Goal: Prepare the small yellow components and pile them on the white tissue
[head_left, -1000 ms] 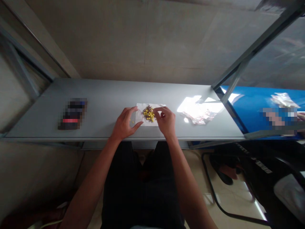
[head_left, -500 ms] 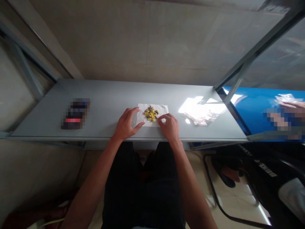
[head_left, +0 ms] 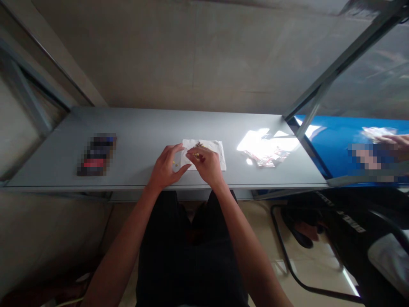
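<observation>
My left hand [head_left: 166, 166] curves round a small clear plastic bag, its thumb and forefinger apart at the bag's mouth. A yellow bit [head_left: 175, 164] shows within that curve. My right hand [head_left: 207, 164] reaches across to the bag's mouth, its fingertips pinched together close to my left fingers. Whatever the pinch holds is too small to make out. Under my right hand lies a white sheet [head_left: 220, 160] with a pile of small yellow and dark pieces [head_left: 200, 145], mostly covered by the hand.
Several clear plastic bags [head_left: 270, 158] lie in the glare at right on the grey table [head_left: 143, 128]. A blurred-out dark item [head_left: 97, 154] sits at left. Metal posts [head_left: 315, 106] stand at the table's ends. Beyond, another person's hand [head_left: 398, 143] is over a blue table [head_left: 335, 145].
My right hand has moved left from the pile's right edge to my left hand at the bag, and now covers most of the pile. My left hand has stayed nearly in place.
</observation>
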A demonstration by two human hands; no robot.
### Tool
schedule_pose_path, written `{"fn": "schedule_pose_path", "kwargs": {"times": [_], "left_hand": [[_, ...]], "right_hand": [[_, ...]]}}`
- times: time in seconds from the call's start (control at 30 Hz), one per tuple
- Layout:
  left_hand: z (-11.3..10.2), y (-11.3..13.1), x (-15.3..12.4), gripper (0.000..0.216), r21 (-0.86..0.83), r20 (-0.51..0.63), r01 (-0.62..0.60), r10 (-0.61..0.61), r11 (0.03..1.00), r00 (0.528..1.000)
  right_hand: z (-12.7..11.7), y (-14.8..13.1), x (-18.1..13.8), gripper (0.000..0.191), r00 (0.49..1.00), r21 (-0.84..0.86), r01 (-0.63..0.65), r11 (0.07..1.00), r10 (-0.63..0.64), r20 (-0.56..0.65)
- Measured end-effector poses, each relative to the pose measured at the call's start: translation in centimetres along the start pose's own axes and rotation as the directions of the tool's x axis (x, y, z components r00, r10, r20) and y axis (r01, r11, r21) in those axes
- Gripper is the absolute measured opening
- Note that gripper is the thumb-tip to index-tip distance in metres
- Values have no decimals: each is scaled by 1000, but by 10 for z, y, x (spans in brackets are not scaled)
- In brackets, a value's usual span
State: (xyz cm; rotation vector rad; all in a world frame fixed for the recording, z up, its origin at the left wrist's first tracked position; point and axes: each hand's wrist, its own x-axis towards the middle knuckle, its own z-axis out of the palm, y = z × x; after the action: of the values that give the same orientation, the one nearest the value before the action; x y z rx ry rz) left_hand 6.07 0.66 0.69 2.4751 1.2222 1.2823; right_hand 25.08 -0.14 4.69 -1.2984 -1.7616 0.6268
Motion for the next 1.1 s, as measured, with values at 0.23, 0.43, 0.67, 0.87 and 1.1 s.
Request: {"fn": "schedule_pose_path", "kwargs": {"times": [0.23,0.43,0.67,0.87,1.1], "left_hand": [[-1,2,1,63,26,-8,4,-4,1000,1000],[-2,5,3,58,36,-4,8,-8,999,1000],[-2,6,3,60,40,-2,8,-8,999,1000],[-1,2,-1,74,39,-49,-30,32,999,998],[1,-1,-1,68,84,-115,7,3,996,993]], "right_hand": [[-21,23,-23,16,960,-338,-265,903,214,-181],[-12,22,-26,10,954,-418,-298,858,267,-134],[-18,13,-19,10,976,-183,-187,965,162,-143],[-1,-4,1,9,1000,-25,-18,1000,18,-22],[10,-5,0,22,999,38,49,998,-49,3]]}}
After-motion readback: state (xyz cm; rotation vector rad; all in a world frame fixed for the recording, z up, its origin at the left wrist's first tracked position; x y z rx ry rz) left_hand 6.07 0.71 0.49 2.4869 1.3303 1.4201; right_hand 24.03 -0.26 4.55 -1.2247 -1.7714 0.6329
